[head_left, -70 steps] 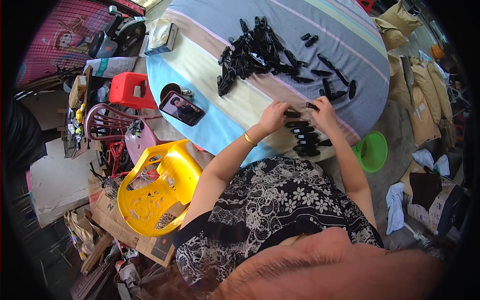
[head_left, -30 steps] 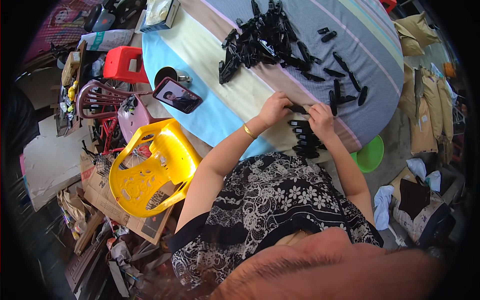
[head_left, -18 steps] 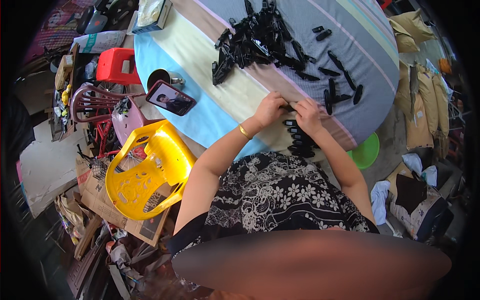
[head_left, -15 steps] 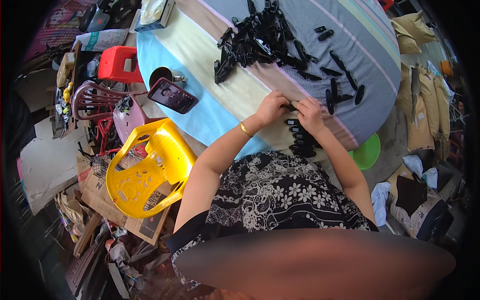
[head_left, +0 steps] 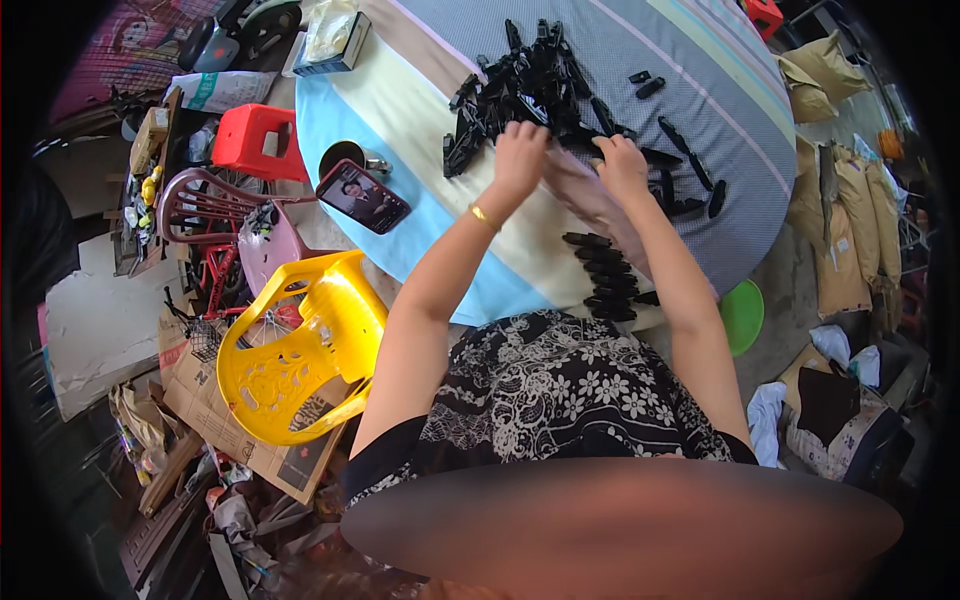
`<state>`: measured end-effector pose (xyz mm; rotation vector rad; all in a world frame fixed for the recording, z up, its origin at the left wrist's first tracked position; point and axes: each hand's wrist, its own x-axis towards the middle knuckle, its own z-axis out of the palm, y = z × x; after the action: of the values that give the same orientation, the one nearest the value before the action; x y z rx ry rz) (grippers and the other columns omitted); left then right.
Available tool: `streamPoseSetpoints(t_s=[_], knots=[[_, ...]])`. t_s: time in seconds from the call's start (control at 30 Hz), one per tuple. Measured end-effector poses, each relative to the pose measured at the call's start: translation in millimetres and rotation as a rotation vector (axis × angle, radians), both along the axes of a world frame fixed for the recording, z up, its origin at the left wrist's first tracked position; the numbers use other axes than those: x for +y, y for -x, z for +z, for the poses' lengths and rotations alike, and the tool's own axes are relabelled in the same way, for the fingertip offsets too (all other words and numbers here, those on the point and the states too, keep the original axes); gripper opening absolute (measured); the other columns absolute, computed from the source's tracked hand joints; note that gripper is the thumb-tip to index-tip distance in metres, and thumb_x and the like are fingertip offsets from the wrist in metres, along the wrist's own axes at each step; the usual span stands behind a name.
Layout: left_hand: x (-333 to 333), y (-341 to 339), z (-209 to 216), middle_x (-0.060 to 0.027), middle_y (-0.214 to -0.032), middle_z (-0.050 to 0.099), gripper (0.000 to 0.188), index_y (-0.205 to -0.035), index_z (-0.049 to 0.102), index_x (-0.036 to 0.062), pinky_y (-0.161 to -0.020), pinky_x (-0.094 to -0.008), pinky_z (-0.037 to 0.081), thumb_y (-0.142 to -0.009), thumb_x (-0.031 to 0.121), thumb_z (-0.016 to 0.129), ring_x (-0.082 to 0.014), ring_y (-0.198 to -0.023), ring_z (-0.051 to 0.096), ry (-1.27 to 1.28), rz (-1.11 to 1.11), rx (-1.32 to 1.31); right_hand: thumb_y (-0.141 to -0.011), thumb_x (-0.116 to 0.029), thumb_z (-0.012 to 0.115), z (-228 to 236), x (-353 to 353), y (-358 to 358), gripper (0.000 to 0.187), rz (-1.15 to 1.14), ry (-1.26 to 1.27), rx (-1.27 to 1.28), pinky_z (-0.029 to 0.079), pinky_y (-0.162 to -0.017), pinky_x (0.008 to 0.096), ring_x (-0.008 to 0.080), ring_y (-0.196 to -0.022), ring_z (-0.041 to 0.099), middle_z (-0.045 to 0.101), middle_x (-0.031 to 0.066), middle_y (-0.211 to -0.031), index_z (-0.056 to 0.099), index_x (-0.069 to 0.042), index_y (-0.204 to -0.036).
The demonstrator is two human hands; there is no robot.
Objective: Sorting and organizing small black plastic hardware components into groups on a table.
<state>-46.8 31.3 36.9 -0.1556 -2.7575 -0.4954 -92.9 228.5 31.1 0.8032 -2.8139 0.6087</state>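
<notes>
Small, long black plastic pieces (head_left: 535,85) lie in a heap on the cloth-covered table. My left hand (head_left: 521,158) reaches to the near edge of this heap, its fingers slightly bent and spread, with no piece visible in them. Beside it on the right, my right hand (head_left: 622,166) hovers near the heap's lower right end, thumb and fingers apart. Close to my body, between my forearms, a neat row of black pieces (head_left: 608,280) lies side by side. Several loose pieces (head_left: 688,150) are scattered to the right of the heap.
A phone (head_left: 363,196) leans against a metal mug (head_left: 375,160) at the table's left. A tissue box (head_left: 335,55) stands at the far left edge. Beside the table are a yellow chair (head_left: 290,390), a red stool (head_left: 250,140) and a green basin (head_left: 742,318).
Both hands were together over the row, fingers pinched on a small dark piece. They have since parted and moved away from me to the heap. The view has shifted slightly.
</notes>
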Motion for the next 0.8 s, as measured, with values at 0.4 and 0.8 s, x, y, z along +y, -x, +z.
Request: streamPoseSetpoints(t_s=[0.4,0.8], knots=[[2,-13,-9,-0.0088,-0.084,0.06,0.031,-0.109,0.058,0.0084,-0.067,-0.0354,0.045,-0.078,0.009,0.06,-0.024,-0.075,0.057,-0.388,-0.148,-0.27,-0.066,0.001,0.057,8,28,-17,0.018,-0.102,0.493,-0.045,0.048,-0.065,0.0354,0.0285,-0.073,0.058,0.058,0.0109,-0.078,0.06,-0.004,-0.083],[39,-69,-31,-0.0073,-0.095,0.052,0.045,-0.123,0.045,0.0049,-0.067,-0.0258,0.05,-0.082,0.008,0.063,-0.0144,-0.076,0.058,-1.437,-0.01,-0.454,-0.072,0.001,0.052,7,31,-80,0.026,-0.021,0.441,-0.501,0.048,-0.075,0.0395,0.0383,-0.089,0.058,0.06,0.02,-0.092,0.056,0.0,-0.098]])
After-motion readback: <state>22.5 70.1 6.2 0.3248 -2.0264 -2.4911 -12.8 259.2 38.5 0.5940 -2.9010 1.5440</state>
